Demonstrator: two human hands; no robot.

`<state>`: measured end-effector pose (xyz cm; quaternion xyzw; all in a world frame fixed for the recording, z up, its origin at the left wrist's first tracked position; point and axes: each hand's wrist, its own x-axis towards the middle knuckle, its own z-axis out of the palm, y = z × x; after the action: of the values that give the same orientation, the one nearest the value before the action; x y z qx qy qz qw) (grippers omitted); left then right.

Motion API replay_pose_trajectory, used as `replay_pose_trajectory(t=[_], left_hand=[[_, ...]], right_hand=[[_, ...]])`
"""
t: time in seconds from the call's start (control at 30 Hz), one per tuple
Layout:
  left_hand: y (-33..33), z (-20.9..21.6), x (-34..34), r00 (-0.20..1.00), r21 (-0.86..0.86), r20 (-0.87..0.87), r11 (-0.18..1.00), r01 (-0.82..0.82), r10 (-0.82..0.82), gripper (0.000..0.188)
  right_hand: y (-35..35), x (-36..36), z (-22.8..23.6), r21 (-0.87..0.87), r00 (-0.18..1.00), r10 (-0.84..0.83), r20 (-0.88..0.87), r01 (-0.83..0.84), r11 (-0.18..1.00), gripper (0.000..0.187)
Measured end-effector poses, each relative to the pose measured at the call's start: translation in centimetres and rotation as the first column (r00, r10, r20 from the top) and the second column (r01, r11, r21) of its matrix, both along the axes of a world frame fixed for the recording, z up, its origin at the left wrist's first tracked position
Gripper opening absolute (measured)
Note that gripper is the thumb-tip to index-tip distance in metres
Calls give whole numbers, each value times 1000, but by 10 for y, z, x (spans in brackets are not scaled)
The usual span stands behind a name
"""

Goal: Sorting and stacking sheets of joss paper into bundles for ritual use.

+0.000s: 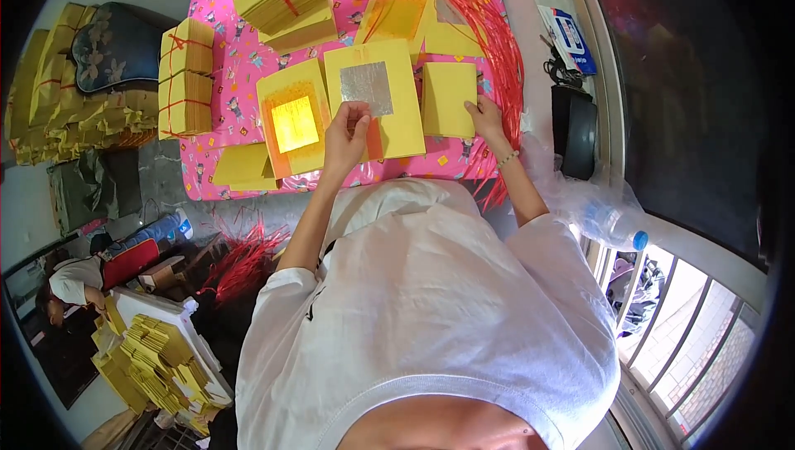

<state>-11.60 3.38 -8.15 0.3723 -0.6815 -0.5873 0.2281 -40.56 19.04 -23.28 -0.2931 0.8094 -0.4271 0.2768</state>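
Observation:
My left hand is closed, fingertips curled at the lower left of a silver square on a stack of yellow paper. What those fingers pinch is hidden. Left of it lies another yellow paper stack with a shiny gold square bordered in orange. My right hand grips the right edge of a folded yellow paper packet, thumb on top. A bead bracelet circles that wrist. Below the gold-square stack rests a folded yellow paper piece.
Pink patterned cloth covers the table. Bundles tied in red, such as one yellow bundle, stand at its left and back. Red plastic strands run down the right side. A clear bottle lies by the window; another person is at lower left.

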Motion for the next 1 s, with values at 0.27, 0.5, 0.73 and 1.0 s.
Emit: replay_pose_trajectory(t=[0.27,0.5,0.73,1.0], left_hand=[[-1,-3,3,1000,-17,-20,1000,-5,5,16],[-2,-6,2,999,-28,-46,1000,-8,7,15],[4,12,4,1000,-74,15,997,-6,7,15],[8,37,26,935,-417,337,872,256,-114,32]], right_hand=[[-6,8,34,178,996,57,-71,-44,983,27],[-13,17,56,309,967,117,-227,-42,950,28],[-16,40,62,225,863,56,-502,68,972,30],[-20,56,104,152,750,-1,-662,136,979,42]])
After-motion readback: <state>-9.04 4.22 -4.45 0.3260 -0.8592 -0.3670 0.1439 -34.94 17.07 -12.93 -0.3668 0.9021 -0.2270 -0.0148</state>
